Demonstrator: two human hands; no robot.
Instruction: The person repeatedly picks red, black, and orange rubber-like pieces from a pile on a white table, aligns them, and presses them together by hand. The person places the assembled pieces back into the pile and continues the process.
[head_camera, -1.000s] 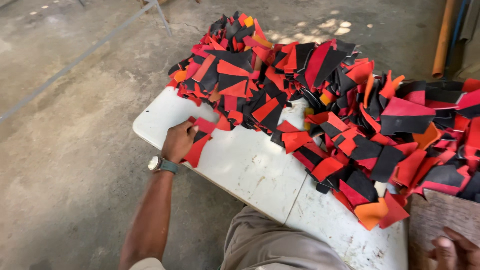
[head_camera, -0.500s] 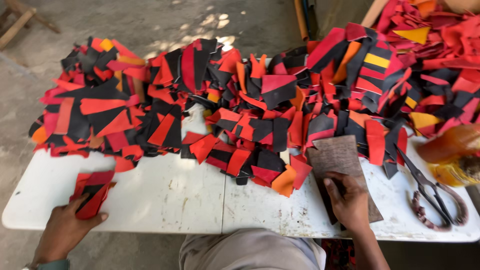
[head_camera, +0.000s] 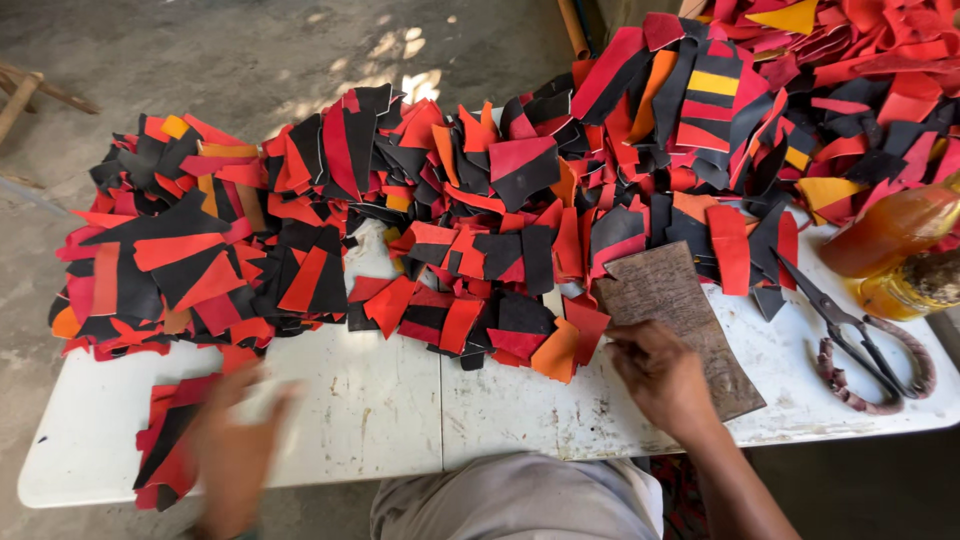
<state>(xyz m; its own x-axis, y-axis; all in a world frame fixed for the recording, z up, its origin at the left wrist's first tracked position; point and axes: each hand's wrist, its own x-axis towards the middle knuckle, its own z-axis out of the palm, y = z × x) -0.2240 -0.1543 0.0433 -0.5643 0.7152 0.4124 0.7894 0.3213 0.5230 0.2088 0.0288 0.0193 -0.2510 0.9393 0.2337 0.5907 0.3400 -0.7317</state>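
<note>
leather scraps (head_camera: 175, 440) in red and black lay stacked at the near left edge of the white worktop (head_camera: 400, 400), and the left hand (head_camera: 235, 450) hung blurred just beside them, its grip impossible to tell. right hand (head_camera: 665, 375) rested fingers-down on a brown board (head_camera: 680, 320), holding nothing. big scrap heap (head_camera: 480, 210) ran behind; scissors (head_camera: 860, 340) and amber bottle (head_camera: 895, 230) sat right.

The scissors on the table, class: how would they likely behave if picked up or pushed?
The scissors look like dark metal, so probably stiff and heavy for their size. Lying flat on the table, they should slide, not roll. The wrapped handles likely give grip.
</note>
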